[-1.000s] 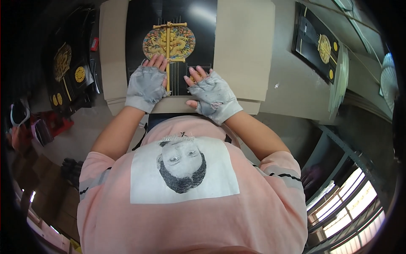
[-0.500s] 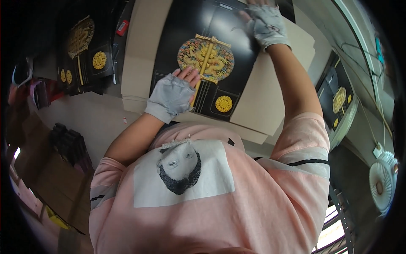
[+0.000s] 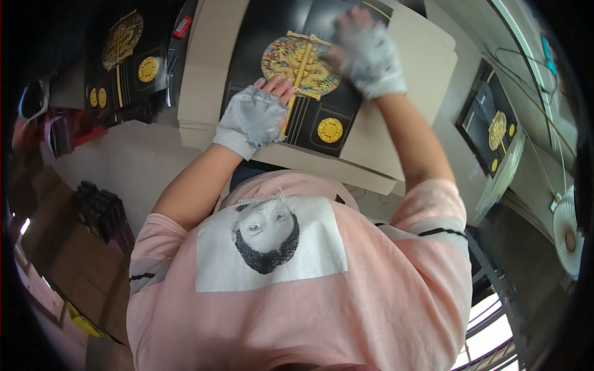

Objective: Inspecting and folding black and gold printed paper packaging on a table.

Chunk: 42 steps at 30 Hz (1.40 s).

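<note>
A black printed sheet [image 3: 253, 62] with a colourful round dragon emblem and a gold medallion lies before me on a stack of grey-beige boards [image 3: 427, 68]. My left hand [image 3: 252, 117], in a grey fingerless glove, rests flat on its lower left part, beside the gold strip below the emblem. The fingers point away from me and hold nothing. Over the sheet's right edge is my right hand [image 3: 370, 55], gloved the same way and slightly smeared by motion. Its fingers are apart, with nothing visible in them. I cannot tell whether that palm touches the sheet.
More black printed sheets [image 3: 117, 74] are at the left, with a small red-and-white object [image 3: 182, 27] near them. Another printed black piece [image 3: 492, 123] sits on a pile at the right. Dark stacked pieces [image 3: 102, 210] stand lower left, and a white fan [image 3: 567, 235] at far right.
My right hand has come nearer to me and a little left along the sheet's right side. The left hand stays flat near the same spot. The whole view has shifted slightly.
</note>
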### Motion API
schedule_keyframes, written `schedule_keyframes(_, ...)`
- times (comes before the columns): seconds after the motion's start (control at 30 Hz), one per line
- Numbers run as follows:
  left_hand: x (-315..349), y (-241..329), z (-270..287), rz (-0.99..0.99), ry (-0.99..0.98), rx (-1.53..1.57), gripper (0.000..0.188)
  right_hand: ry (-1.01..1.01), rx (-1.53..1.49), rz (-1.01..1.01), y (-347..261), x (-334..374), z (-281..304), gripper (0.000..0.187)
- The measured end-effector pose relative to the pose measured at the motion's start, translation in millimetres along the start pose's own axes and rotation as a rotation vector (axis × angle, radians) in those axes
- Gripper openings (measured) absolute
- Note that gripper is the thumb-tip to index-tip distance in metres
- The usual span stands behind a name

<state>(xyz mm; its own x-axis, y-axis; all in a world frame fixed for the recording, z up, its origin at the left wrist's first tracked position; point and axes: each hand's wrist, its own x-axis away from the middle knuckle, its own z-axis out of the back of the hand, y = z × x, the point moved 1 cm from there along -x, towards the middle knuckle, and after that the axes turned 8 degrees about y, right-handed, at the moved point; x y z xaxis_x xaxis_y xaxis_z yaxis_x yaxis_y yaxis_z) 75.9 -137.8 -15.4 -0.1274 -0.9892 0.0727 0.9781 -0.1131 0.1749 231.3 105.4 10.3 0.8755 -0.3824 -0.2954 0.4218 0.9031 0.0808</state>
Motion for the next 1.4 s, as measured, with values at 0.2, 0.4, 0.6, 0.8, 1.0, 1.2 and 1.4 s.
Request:
schedule_keyframes(0.2, -1.1, 0.0, 1.4, -0.033, 0.076, -0.049, 0.058, -0.256, -0.271, 0.066, -102.8, 114.0, 44.0, 0.083)
schedule_keyframes(0.4, 0.4, 5.7, 4.8, -0.026, 0.083, -0.082, 0.057, -0.378, -0.409, 0.11, -156.0, 194.8, 53.6, 0.081)
schedule_keyframes(0.6, 14.8, 20.3, 12.3, -0.074, 0.082, -0.139, 0.065, -0.23, -0.815, -0.136, -131.4, 199.8, 92.5, 0.053)
schedule_keyframes(0.8, 39.1, 48.2, 3.7, -0.068, 0.056, -0.032, 0.074, 0.239, -0.384, -0.692, -71.1, 207.1, 31.8, 0.041)
schedule_keyframes(1.0, 36.9, 35.8, -4.5, -0.19, 0.073, -0.072, 0.057, 0.105, -0.088, -0.887, -46.0, 154.4, -8.0, 0.052)
schedule_keyframes(1.2, 27.5, 14.3, 83.9, -0.228, 0.301, -0.117, 0.034, -0.04, -0.052, -0.84, -47.7, 154.4, -7.6, 0.059)
schedule_keyframes(1.4, 13.5, -49.1, 200.9, -0.188, 0.661, -0.278, 0.05, -0.129, -0.018, -0.841, -54.8, 144.2, 13.3, 0.058)
